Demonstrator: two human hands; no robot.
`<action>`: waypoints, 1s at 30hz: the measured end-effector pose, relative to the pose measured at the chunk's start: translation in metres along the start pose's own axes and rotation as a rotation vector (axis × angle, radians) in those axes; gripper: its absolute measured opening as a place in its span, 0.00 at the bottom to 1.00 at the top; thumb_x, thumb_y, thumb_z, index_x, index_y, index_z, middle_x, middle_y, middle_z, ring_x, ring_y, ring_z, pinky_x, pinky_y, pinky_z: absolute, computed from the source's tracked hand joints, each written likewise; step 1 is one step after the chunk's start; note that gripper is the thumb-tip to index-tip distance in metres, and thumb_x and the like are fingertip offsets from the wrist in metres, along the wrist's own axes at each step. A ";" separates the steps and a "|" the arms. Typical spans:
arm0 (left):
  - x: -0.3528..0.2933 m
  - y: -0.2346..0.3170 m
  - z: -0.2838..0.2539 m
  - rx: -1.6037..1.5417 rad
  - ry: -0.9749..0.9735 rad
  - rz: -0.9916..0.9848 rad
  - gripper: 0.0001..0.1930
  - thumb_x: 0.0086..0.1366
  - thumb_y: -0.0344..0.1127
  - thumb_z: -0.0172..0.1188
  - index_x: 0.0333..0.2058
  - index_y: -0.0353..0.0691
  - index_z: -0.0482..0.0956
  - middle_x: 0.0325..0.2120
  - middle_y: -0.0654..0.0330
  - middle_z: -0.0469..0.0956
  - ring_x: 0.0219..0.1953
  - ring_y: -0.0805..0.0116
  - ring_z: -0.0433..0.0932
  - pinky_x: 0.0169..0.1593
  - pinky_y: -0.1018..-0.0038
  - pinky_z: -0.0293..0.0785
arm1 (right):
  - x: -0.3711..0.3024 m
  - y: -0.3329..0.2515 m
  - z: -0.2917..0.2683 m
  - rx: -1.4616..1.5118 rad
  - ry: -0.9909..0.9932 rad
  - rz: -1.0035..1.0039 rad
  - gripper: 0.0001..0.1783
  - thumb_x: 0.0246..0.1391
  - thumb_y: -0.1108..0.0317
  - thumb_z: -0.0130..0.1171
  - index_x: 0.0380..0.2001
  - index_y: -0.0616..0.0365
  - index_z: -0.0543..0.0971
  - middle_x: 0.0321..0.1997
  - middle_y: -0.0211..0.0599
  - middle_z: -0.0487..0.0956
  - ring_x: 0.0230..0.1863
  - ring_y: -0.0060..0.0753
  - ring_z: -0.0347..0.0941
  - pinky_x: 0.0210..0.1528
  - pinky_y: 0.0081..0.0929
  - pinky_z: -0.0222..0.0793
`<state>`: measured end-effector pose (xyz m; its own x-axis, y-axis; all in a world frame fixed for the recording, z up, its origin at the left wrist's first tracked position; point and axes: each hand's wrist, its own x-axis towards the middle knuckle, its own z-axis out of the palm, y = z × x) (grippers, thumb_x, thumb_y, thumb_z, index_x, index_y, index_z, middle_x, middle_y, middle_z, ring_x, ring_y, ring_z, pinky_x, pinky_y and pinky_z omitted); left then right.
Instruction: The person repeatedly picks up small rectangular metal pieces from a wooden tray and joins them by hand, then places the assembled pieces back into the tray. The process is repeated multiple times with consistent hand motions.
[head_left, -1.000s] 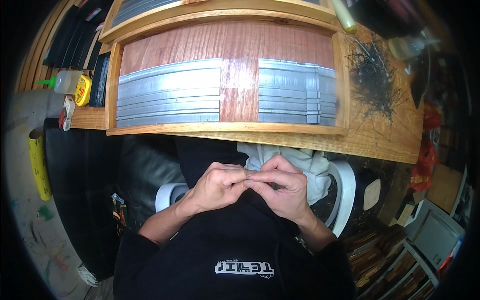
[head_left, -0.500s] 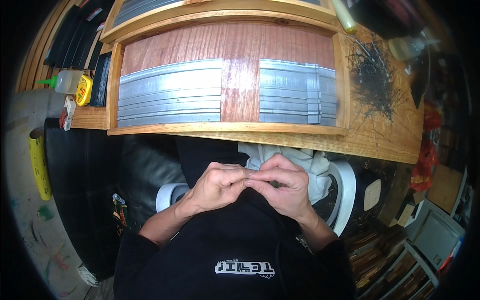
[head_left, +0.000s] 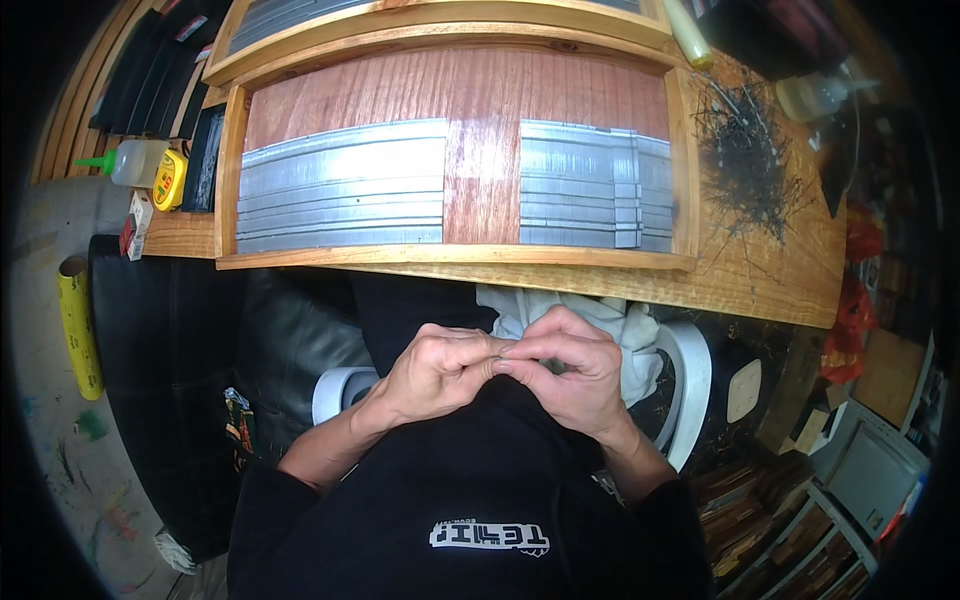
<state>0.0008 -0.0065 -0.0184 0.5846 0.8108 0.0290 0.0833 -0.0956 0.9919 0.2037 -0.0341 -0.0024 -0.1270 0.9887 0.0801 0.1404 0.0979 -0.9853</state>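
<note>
My left hand (head_left: 435, 372) and my right hand (head_left: 575, 370) meet in front of my chest, short of the table's front edge. Thumb and forefinger are pinched on each side, with the fingertips touching one another. Whatever lies between them is too small or too hidden to make out. Beyond the hands, a shallow wooden tray (head_left: 480, 182) rests on the table. Its reddish wood bottom carries two blocks of grey metal strips, a wide left block (head_left: 340, 185) and a narrower right block (head_left: 570, 185). A pale cloth (head_left: 640, 350) lies just past my right hand.
A second wooden tray (head_left: 440, 28) stands behind the first. On the table's right is a tangle of thin dark wire-like bits (head_left: 745, 150). At left are a green-tipped bottle (head_left: 135, 163), a yellow tape measure (head_left: 170, 180) and a yellow roll (head_left: 80, 328). White chair arms (head_left: 688, 385) flank me.
My right hand has shifted very slightly to the right. Both hands keep their pinch, and the trays stay in place.
</note>
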 end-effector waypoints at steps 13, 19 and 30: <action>0.003 0.009 -0.001 0.012 -0.008 -0.084 0.12 0.64 0.24 0.70 0.47 0.32 0.87 0.30 0.45 0.85 0.30 0.54 0.86 0.34 0.68 0.80 | 0.001 -0.004 0.000 -0.102 0.009 -0.067 0.10 0.48 0.78 0.78 0.36 0.62 0.88 0.32 0.34 0.80 0.31 0.25 0.77 0.31 0.21 0.71; 0.008 0.009 0.003 -0.005 0.045 -0.065 0.13 0.64 0.23 0.69 0.48 0.30 0.86 0.34 0.46 0.88 0.34 0.56 0.89 0.38 0.70 0.83 | -0.001 -0.010 -0.009 -0.124 0.063 -0.035 0.10 0.49 0.78 0.76 0.37 0.62 0.88 0.32 0.35 0.81 0.33 0.29 0.78 0.33 0.24 0.72; 0.031 0.020 0.002 0.201 0.087 0.292 0.20 0.59 0.19 0.71 0.51 0.31 0.85 0.43 0.48 0.88 0.40 0.57 0.90 0.44 0.71 0.86 | 0.024 -0.100 -0.134 -1.087 0.509 -0.343 0.15 0.44 0.78 0.78 0.38 0.58 0.89 0.32 0.33 0.80 0.33 0.32 0.74 0.33 0.28 0.70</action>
<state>0.0225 0.0152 0.0023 0.5373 0.7778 0.3261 0.0853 -0.4348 0.8965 0.3184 -0.0049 0.1185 0.0428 0.8015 0.5964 0.9444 0.1624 -0.2860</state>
